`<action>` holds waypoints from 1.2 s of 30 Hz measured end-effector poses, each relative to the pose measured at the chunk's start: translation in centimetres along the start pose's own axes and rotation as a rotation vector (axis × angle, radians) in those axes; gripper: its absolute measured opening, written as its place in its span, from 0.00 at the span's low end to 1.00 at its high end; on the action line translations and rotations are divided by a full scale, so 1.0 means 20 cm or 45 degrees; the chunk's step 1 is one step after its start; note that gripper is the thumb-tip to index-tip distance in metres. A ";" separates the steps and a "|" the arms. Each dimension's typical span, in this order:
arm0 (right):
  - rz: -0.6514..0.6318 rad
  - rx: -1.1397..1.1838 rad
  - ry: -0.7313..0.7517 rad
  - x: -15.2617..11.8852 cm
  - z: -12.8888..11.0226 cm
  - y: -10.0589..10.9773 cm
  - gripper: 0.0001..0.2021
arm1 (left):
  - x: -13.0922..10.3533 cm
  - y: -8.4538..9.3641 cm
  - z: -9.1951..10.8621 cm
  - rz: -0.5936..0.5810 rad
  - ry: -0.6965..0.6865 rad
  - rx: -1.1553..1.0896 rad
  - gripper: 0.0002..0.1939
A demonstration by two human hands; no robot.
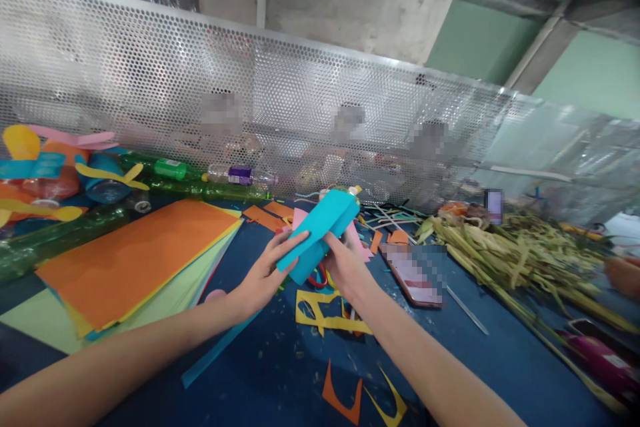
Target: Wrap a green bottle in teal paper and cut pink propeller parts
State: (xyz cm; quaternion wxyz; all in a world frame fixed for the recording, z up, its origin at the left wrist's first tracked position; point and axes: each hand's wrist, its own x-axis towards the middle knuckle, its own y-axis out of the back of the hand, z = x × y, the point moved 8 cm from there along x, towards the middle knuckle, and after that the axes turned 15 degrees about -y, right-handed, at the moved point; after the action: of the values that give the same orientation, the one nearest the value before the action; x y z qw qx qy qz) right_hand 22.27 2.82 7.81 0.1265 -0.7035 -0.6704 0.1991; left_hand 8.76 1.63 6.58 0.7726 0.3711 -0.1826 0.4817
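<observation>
Turquoise paper, folded into overlapping layers, is held above the middle of the dark blue surface, towards its far edge. Two hands grip it: the left hand, partly closed, has fingers spread over the near end, while the right hand presses its thumb on the paper, its other fingers mostly hidden. Below lie cut yellow scraps; nearer the front edge are a curved orange scrap and a yellow one. Stacked coloured sheets lie left, near green bottles. Rightward are a phone and dried husks; perforated metal panels stand along the far edge.
</observation>
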 end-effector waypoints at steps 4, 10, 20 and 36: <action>-0.008 -0.002 0.000 -0.01 0.01 -0.01 0.13 | 0.00 0.01 0.02 0.065 -0.016 -0.013 0.21; 0.021 -0.015 -0.017 -0.01 0.04 0.01 0.11 | -0.01 0.00 0.04 0.130 0.023 -0.088 0.21; 0.012 0.030 -0.041 0.00 0.03 0.02 0.11 | -0.01 0.00 0.08 0.028 -0.115 0.220 0.22; -0.012 0.091 -0.058 -0.01 0.04 0.01 0.12 | 0.03 -0.09 0.25 -0.337 -0.678 0.846 0.40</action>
State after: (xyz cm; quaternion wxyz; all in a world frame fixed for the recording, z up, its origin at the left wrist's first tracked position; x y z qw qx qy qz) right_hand 22.10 2.52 7.09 0.1372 -0.6907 -0.6688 0.2384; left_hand 10.89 -2.21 9.48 0.5926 0.7304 -0.1615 0.2989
